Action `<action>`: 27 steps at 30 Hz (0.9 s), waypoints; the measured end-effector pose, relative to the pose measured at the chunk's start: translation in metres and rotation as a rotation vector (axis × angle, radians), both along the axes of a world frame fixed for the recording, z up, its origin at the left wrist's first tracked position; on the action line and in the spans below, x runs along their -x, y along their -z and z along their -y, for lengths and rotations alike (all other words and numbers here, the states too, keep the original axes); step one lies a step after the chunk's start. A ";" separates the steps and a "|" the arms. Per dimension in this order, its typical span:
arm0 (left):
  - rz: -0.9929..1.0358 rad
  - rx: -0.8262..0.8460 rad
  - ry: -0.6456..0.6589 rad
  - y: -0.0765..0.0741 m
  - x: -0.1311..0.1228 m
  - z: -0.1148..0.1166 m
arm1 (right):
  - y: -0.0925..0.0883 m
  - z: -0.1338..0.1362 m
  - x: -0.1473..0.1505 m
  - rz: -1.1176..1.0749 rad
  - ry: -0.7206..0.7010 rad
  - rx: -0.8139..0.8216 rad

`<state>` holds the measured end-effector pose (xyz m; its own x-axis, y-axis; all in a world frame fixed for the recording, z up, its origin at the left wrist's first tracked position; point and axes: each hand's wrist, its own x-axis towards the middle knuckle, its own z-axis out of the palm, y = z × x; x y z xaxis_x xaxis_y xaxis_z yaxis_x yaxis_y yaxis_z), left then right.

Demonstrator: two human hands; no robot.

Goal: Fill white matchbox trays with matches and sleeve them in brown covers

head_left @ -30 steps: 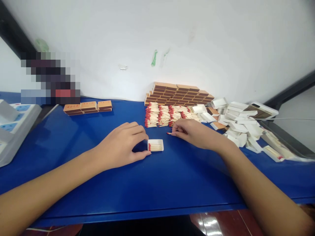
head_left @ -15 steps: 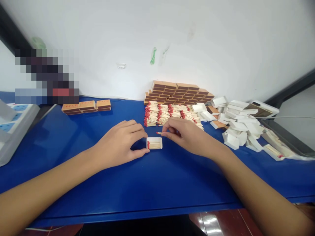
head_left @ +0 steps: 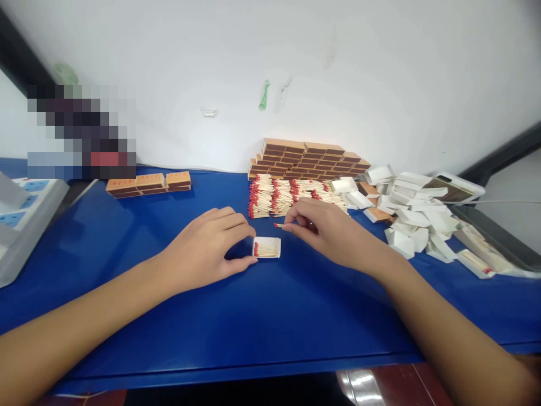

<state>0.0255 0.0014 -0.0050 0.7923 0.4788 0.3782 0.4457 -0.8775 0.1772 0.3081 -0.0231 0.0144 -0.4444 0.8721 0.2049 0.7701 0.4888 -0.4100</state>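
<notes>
A small white matchbox tray (head_left: 274, 242) lies on the blue table with a layer of red-headed matches (head_left: 267, 251) in it. My left hand (head_left: 211, 242) holds the tray's left end between thumb and fingers. Just above and right of the tray, my right hand (head_left: 321, 228) pinches a match (head_left: 279, 225), its red head pointing left; whether there is more than one I cannot tell. Behind that hand lie heaps of loose matches (head_left: 260, 197), heads mostly to the left, partly hidden by my right fingers.
Closed matchboxes (head_left: 308, 160) are stacked against the wall, and a short row of matchboxes (head_left: 147, 183) lies at left. White empty trays (head_left: 414, 217) are piled at right, near a phone (head_left: 459, 186) and a filled tray (head_left: 475, 264). A power strip (head_left: 25, 225) stands at far left.
My right hand has shifted slightly right and up with the match, a little farther from the tray. My left hand stays on the tray.
</notes>
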 end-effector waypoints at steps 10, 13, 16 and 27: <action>-0.017 -0.003 -0.015 0.000 -0.002 0.001 | -0.001 0.003 0.003 -0.010 -0.004 0.018; -0.019 0.005 -0.014 0.000 -0.002 0.001 | 0.000 0.005 0.008 -0.037 -0.022 0.028; -0.010 0.012 -0.010 0.000 -0.002 0.001 | 0.006 0.009 0.017 -0.054 -0.079 0.032; -0.024 0.013 -0.004 0.001 -0.002 0.001 | 0.002 0.000 0.004 -0.037 -0.005 -0.029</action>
